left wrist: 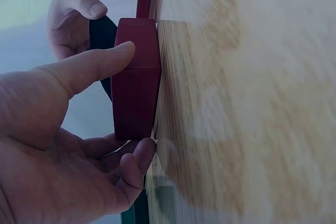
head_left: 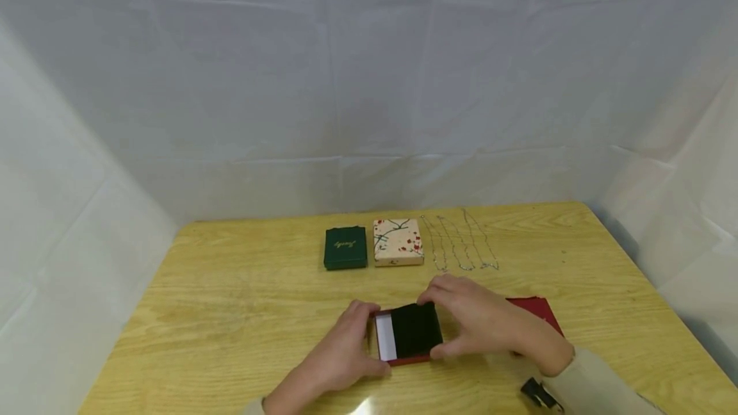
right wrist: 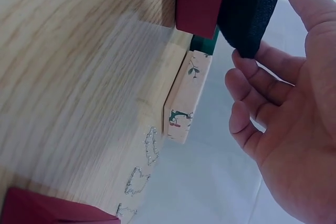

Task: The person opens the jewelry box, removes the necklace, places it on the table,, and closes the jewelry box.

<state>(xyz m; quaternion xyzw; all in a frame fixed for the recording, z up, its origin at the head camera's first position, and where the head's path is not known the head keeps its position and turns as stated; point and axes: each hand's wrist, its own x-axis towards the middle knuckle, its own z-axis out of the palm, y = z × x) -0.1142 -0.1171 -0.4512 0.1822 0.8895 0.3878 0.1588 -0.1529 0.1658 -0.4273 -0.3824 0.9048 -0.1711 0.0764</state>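
My left hand (head_left: 346,348) grips a small red box base (left wrist: 135,103) by two opposite sides, thumb on the near wall and fingers on the far one. The box rests on the table. Between thumb and fingertips my right hand (head_left: 481,317) pinches a black padded insert (head_left: 416,330). In the right wrist view the insert (right wrist: 245,17) stands tilted up out of the box's open top. A strip of white interior (head_left: 385,337) shows beside it on the left. Partly behind the right forearm lies a red lid (head_left: 536,309).
At the back of the wooden table (head_left: 230,287) stand a green box (head_left: 344,250) with gold lettering and a cream floral box (head_left: 398,243). Several fine chain necklaces (head_left: 489,266) lie to their right. A black clip-like item (head_left: 537,392) is by the right sleeve.
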